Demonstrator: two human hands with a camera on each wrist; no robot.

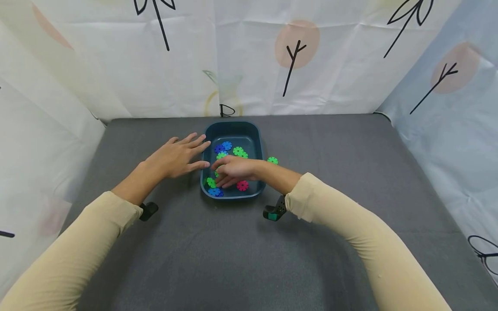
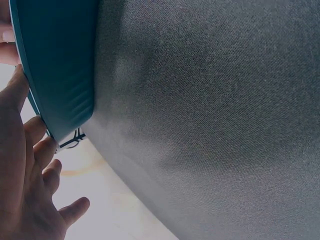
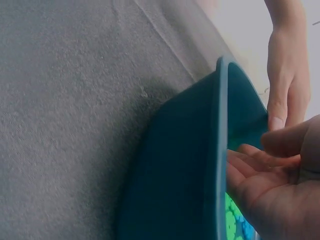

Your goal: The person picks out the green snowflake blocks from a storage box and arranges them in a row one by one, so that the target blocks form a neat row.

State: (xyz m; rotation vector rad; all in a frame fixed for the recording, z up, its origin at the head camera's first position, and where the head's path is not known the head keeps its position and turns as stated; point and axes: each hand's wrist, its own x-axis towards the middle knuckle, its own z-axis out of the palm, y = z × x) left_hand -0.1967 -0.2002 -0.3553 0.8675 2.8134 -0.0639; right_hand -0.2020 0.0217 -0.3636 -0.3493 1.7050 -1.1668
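Observation:
A dark blue plastic tray (image 1: 253, 144) lies before me on the grey table. Flower-shaped discs are inside: several green discs (image 1: 238, 150), several blue discs (image 1: 227, 145) and a red disc (image 1: 242, 185). My left hand (image 1: 177, 159) has its fingers spread, with fingertips right at the tray's left rim. The left wrist view shows those fingers along the tray's outer wall (image 2: 60, 60). Over the tray's front half reaches my right hand (image 1: 235, 168), fingers loosely bent among the discs. Its palm and thumb (image 3: 285, 141) show nothing held in the right wrist view.
One green disc (image 1: 272, 160) lies on the table just right of the tray, beside my right forearm. The grey cloth-covered table (image 1: 218, 259) runs back to a white patterned curtain (image 1: 249, 56), with more curtain at both sides.

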